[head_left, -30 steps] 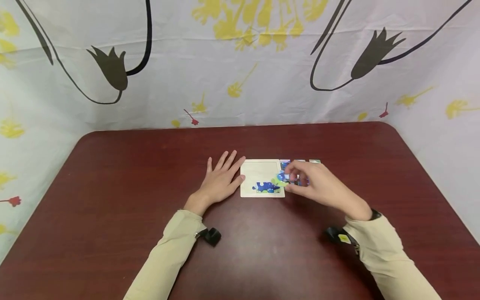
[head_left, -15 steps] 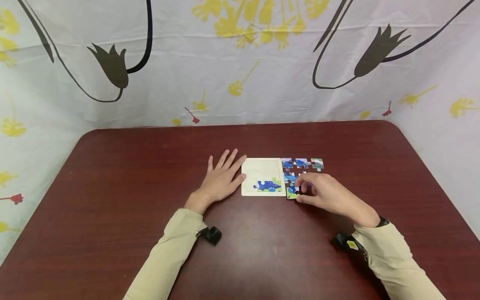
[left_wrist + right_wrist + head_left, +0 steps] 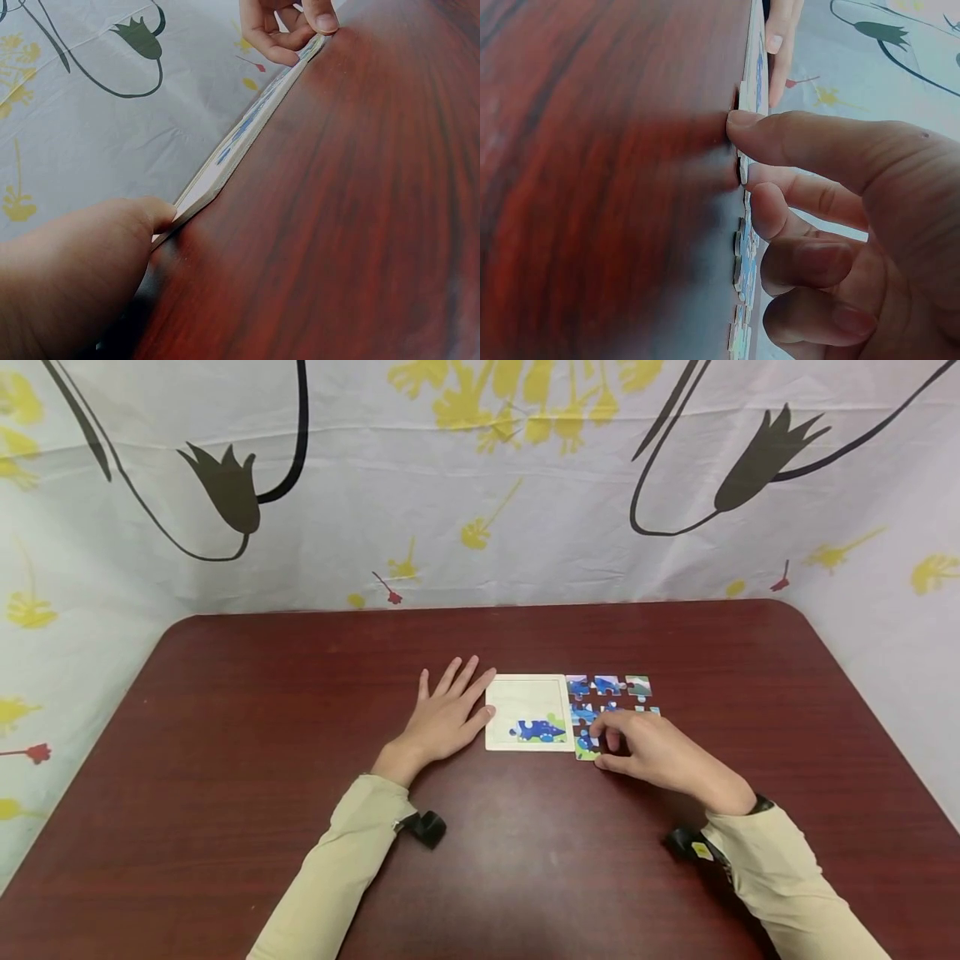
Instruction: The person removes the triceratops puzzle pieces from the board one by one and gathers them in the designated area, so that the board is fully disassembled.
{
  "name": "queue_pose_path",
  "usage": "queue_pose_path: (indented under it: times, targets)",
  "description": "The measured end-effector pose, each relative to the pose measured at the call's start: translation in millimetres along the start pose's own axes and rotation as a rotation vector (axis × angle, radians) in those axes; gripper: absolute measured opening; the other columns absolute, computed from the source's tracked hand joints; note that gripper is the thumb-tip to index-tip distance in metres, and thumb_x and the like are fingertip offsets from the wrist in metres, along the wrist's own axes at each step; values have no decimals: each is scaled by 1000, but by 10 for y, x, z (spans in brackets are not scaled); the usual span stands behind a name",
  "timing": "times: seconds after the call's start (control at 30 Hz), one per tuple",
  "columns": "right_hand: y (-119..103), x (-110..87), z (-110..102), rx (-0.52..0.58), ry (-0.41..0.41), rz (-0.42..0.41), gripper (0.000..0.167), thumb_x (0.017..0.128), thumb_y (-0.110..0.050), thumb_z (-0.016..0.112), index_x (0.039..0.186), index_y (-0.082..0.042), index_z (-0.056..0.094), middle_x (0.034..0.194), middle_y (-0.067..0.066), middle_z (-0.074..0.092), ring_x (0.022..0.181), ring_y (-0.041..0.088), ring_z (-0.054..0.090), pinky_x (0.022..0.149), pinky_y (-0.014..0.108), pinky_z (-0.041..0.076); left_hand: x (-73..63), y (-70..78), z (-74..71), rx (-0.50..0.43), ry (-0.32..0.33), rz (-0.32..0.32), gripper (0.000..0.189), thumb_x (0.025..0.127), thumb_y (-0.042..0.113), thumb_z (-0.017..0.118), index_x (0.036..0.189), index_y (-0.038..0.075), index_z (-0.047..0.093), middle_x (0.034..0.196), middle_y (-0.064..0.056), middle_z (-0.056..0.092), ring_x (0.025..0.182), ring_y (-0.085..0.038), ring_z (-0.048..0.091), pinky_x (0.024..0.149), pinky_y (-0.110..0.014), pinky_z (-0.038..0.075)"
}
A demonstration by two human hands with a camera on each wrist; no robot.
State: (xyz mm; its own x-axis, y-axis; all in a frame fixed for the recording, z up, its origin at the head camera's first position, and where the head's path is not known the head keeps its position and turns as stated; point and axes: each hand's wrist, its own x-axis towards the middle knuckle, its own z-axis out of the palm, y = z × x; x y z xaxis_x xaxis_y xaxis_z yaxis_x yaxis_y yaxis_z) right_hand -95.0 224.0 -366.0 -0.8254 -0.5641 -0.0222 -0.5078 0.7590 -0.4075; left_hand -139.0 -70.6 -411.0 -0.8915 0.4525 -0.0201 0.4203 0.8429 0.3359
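Note:
A cream puzzle tray (image 3: pixel 517 695) lies flat on the table. Joined puzzle pieces (image 3: pixel 538 732) with a blue animal and green ground sit in its lower right corner. My left hand (image 3: pixel 442 727) rests palm down with fingers spread, its thumb and forefinger touching the tray's left edge. To the tray's right my right hand (image 3: pixel 648 745) pinches a blue-and-green puzzle piece (image 3: pixel 587 747) by its right side with thumb and forefinger. In the right wrist view the thumb (image 3: pixel 757 133) is at the row's near edge and the other fingers are bent.
Several loose puzzle pieces (image 3: pixel 607 685) lie in rows right of the tray, some hidden beneath the right hand. The dark red table (image 3: pixel 495 860) extends all around. Behind it hangs a patterned white cloth (image 3: pixel 375 527).
My right hand has moved right and down from the tray's right rim to the lowest loose row, where the blue-and-green piece now lies beside the tray. The left hand stays put.

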Motion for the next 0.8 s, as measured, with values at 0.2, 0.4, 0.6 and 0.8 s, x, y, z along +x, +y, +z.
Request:
queue_pose_path:
  times: [0.2,0.4,0.6,0.8]
  targets:
    - [-19,0,5,-6,-4,26,23,77,-15,76,94,-8,62,69,-7,48,58,7,42,56,28,38,-5,4,-6,-6,-3,3,58,98,51,31,150,29,18,155,0,8,141,-20,-2,104,-59,-5]
    - [-50,-17,-40,-19,37,14,26,77,-16,76,97,-6,63,69,-8,48,57,5,41,55,27,37,-6,6,-10,-6,-1,7,58,98,51,31,150,29,18,155,0,8,141,-21,-1,104,-59,-5]
    - [-162,3,-123,-13,73,-6,23,79,-14,75,97,-6,64,70,-8,49,54,5,38,51,25,34,-1,9,-3,-6,-2,19,58,98,51,30,150,28,19,155,-1,8,141,-21,-1,104,-59,-5]
    - [-347,205,-66,-45,28,-67,23,80,-16,73,99,-6,65,76,-6,54,64,8,48,59,27,43,-5,13,-5,-5,-7,5,58,98,51,30,150,29,17,155,0,7,141,-21,-1,104,-59,-5]
